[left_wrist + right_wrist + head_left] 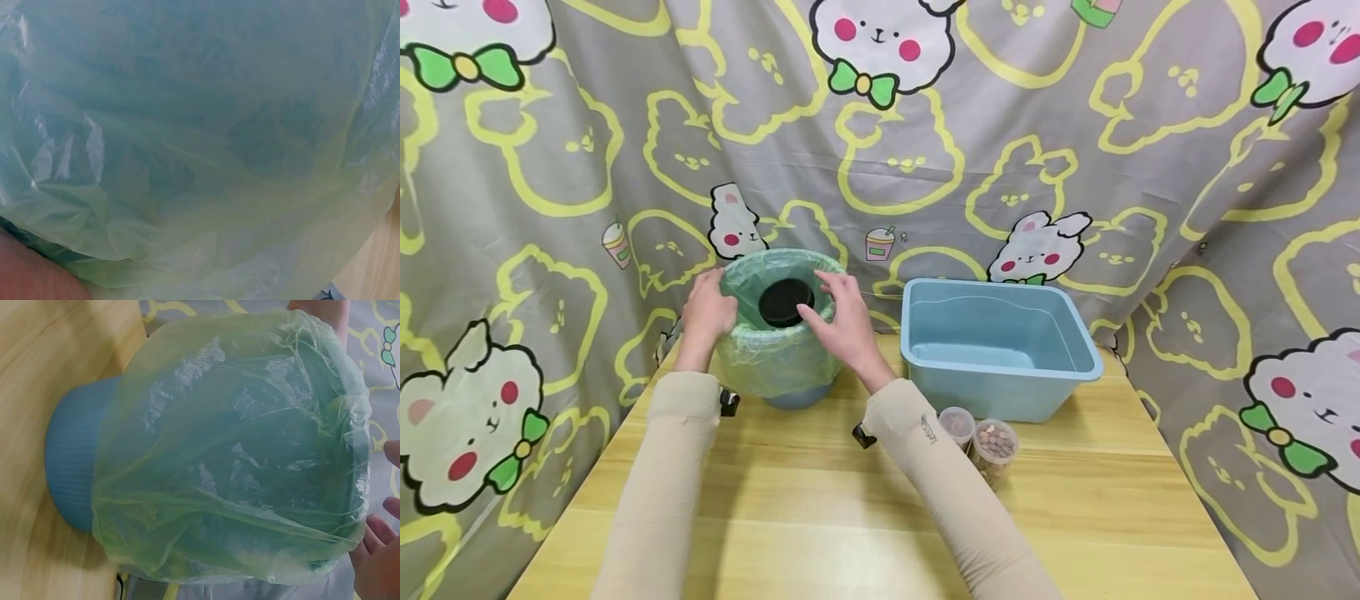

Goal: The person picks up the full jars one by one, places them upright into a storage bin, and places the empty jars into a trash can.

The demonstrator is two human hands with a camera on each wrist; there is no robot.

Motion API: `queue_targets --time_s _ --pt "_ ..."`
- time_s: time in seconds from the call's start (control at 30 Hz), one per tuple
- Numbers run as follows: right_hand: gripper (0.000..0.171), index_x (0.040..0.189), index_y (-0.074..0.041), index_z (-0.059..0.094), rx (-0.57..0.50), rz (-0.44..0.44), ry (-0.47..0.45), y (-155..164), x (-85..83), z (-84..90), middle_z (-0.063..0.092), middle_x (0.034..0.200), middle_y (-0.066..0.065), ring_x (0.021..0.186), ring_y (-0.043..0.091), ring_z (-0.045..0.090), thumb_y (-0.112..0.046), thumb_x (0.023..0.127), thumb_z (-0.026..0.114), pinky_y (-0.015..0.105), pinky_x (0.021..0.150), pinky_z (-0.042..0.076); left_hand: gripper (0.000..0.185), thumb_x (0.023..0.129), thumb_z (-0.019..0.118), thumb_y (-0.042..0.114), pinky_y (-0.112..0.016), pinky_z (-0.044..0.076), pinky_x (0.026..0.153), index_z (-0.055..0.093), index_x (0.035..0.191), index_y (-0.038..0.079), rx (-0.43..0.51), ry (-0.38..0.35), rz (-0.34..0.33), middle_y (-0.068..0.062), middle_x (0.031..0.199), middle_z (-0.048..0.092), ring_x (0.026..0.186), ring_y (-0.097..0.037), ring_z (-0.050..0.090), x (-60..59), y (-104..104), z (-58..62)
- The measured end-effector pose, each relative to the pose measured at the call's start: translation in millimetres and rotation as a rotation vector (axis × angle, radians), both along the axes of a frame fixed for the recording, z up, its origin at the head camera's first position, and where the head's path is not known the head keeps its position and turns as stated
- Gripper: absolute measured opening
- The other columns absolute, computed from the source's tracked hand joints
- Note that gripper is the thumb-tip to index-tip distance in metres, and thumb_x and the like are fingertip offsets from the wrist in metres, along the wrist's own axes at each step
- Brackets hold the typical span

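Note:
A blue trash can stands at the left of the table, lined with a thin green trash bag folded down over its outside. My left hand grips the bag at the can's left rim; only a bit of that hand shows in the left wrist view, beside the bag. At the right rim is my right hand, its fingers spread and its thumb reaching over the opening. In the right wrist view, fingertips of the right hand touch the bag's edge. A dark round shape shows inside the can.
A light blue rectangular bin stands right of the can. In front of it are two clear containers, one holding brownish pieces, the other partly behind my right sleeve. A patterned curtain hangs behind the wooden table.

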State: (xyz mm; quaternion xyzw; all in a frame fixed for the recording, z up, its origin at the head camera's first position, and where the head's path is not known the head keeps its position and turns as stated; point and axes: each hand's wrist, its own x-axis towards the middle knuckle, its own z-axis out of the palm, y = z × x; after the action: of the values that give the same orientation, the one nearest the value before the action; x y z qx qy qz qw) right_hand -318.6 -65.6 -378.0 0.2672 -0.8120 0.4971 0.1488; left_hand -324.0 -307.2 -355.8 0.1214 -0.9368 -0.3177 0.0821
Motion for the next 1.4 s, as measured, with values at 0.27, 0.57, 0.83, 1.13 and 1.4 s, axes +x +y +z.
queue_targets --time_s 0.27,0.57,0.83,1.13,1.4 --pt "0.053 0.147 -0.012 0.056 -0.012 0.015 0.014 6 0.7 -6.3 0.053 0.137 0.012 0.126 0.03 0.058 -0.026 0.098 0.071 0.041 0.105 0.05 0.072 0.095 0.032 0.006 -0.069 0.024 0.12 0.021 0.165 0.005 -0.01 0.0 0.004 -0.021 0.172 0.016 0.151 -0.053 0.025 -0.2 1 -3.6" --pt "0.048 0.144 -0.009 0.059 -0.013 0.037 -0.019 19 3.8 -5.7 0.053 0.14 0.012 0.129 0.025 0.059 -0.025 0.1 0.069 0.036 0.112 0.048 0.072 0.094 0.033 0.007 -0.069 0.023 0.12 0.021 0.165 0.005 -0.02 0.008 0.007 -0.021 0.171 0.017 0.151 -0.054 0.025 0.2 0 -7.1" --pt "0.046 0.145 -0.006 0.058 -0.033 0.067 -0.045 45 6.4 -1.0 0.055 0.137 0.018 0.129 0.032 0.058 -0.022 0.102 0.066 0.043 0.112 0.049 0.071 0.095 0.032 0.007 -0.068 0.022 0.121 0.022 0.165 0.004 -0.018 0.013 0.0 -0.022 0.171 0.018 0.151 -0.053 0.025 -1.7 -1 -7.1" --pt "0.046 0.143 -0.004 0.059 -0.026 -0.03 -0.001 117 3.0 -1.0 0.059 0.135 0.016 0.129 0.031 0.058 -0.019 0.101 0.068 0.045 0.111 0.049 0.07 0.095 0.032 0.007 -0.069 0.023 0.12 0.022 0.164 0.003 -0.028 0.014 -0.003 -0.023 0.17 0.018 0.15 -0.054 0.026 -2.7 -1 -6.1" --pt "0.045 0.143 -0.003 0.059 0.065 -0.176 0.011 204 2.0 -5.8 0.06 0.135 0.018 0.128 0.034 0.057 -0.018 0.101 0.068 0.051 0.111 0.047 0.07 0.094 0.034 0.006 -0.07 0.023 0.12 0.023 0.164 0.002 -0.041 0.028 -0.008 -0.024 0.17 0.019 0.15 -0.054 0.026 -4.0 -2 -3.0"
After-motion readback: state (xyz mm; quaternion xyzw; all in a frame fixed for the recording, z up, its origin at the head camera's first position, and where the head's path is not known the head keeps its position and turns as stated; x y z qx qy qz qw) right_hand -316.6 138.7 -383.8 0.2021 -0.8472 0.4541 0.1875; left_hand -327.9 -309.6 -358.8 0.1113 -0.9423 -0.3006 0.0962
